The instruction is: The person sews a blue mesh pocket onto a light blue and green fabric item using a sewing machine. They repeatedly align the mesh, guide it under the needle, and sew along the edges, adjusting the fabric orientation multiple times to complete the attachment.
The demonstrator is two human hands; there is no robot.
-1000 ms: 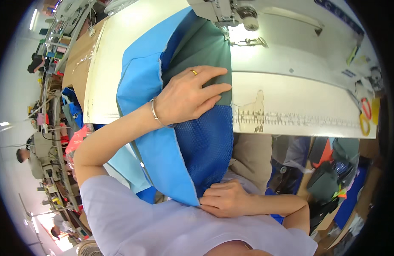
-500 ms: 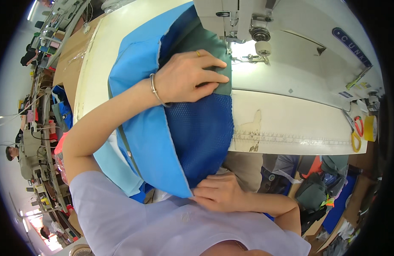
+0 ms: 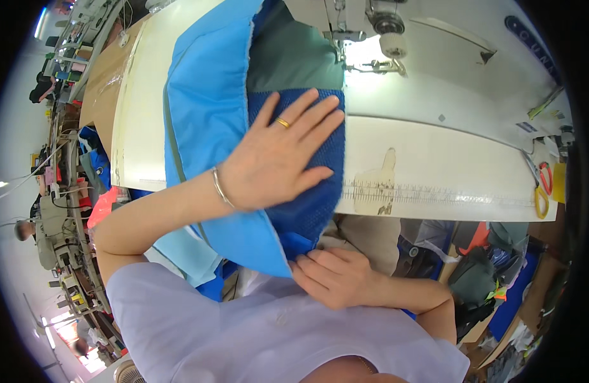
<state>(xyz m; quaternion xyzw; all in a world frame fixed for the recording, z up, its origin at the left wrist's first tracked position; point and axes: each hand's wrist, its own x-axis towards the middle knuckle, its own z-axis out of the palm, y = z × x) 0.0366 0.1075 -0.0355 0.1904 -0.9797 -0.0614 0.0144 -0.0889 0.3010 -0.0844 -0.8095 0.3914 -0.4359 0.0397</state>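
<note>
A blue fabric piece [image 3: 205, 83] lies folded on the sewing table, with a dark blue mesh panel [image 3: 301, 214] and a grey-green panel [image 3: 294, 57] showing inside it. Its right edge runs up to the presser foot of the sewing machine [image 3: 340, 48]. My left hand [image 3: 278, 153], wearing a ring and a bangle, rests flat on the mesh with fingers spread. Near my lap, the fingers of my right hand [image 3: 333, 274] are closed on the near corner of the fabric piece.
A printed ruler scale [image 3: 435, 191] runs along the table's front edge. Scissors [image 3: 542, 188] and a yellow tape roll [image 3: 558, 182] are at its right end. Cloth bundles [image 3: 473, 274] sit below right. Cardboard [image 3: 106, 83] borders the table's left side.
The fabric has slid away from me along the presser foot, so more grey-green shows. My left hand has come back toward me onto the mesh, its fingers spreading. My right hand keeps the corner.
</note>
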